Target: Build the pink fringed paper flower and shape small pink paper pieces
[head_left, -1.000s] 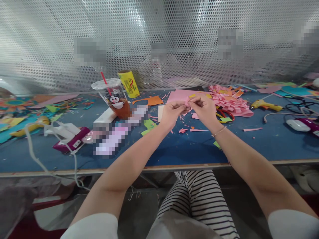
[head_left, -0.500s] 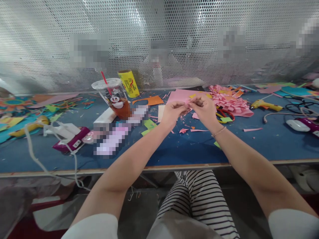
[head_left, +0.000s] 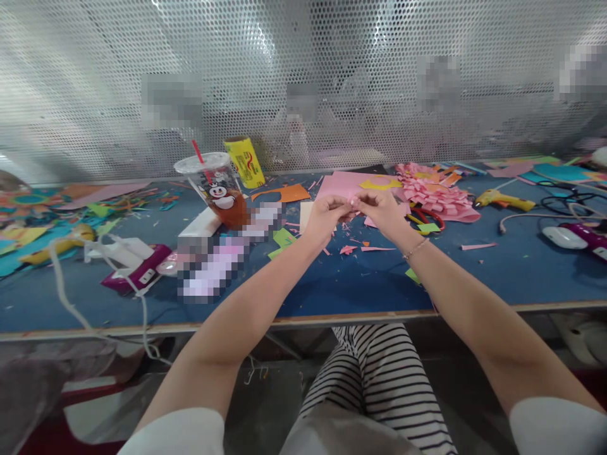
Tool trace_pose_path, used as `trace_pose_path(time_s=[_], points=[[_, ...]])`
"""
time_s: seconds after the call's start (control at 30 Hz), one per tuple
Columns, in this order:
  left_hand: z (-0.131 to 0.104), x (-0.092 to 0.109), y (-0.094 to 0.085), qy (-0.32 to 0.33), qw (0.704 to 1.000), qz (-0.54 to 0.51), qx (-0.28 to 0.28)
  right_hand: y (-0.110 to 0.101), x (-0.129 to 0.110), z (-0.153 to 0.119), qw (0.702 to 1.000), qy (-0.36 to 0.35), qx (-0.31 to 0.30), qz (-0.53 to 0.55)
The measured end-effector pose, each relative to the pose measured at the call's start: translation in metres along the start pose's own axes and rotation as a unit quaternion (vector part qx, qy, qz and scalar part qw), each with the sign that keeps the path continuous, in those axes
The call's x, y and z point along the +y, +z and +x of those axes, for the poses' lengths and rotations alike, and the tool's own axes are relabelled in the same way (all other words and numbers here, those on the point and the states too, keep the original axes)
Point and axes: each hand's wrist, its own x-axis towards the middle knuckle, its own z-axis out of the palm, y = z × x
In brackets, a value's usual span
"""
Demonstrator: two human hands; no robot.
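Pink paper scrap [head_left: 353, 201] is sitting pinched between both hands above the blue table [head_left: 332, 284]: left hand [head_left: 327, 217] and right hand [head_left: 382, 212] are both gripping it with fingertips closed. Iced-tea cup [head_left: 219, 189] is showing a cartoon snowman logo; yellow roll [head_left: 244, 162] is carrying print too small to read. Hot-glue gun [head_left: 502, 200] is lying well apart, right.
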Motion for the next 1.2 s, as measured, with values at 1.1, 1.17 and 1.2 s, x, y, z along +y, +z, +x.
trace_pose_path(time_s=[1.1, 1.17, 1.2], points=[[0.033, 0.006, -0.069, 0.013, 0.773, 0.628, -0.086, -0.021, 0.034, 0.007, 0.981, 0.173, -0.086, -0.023], [0.033, 0.007, -0.074, -0.047, 0.752, 0.639, -0.152, -0.019, 0.037, 0.006, 0.977, 0.166, -0.108, -0.074], [0.033, 0.007, -0.075, -0.071, 0.745, 0.637, -0.182, -0.017, 0.039, 0.005, 0.974, 0.153, -0.129, -0.105]])
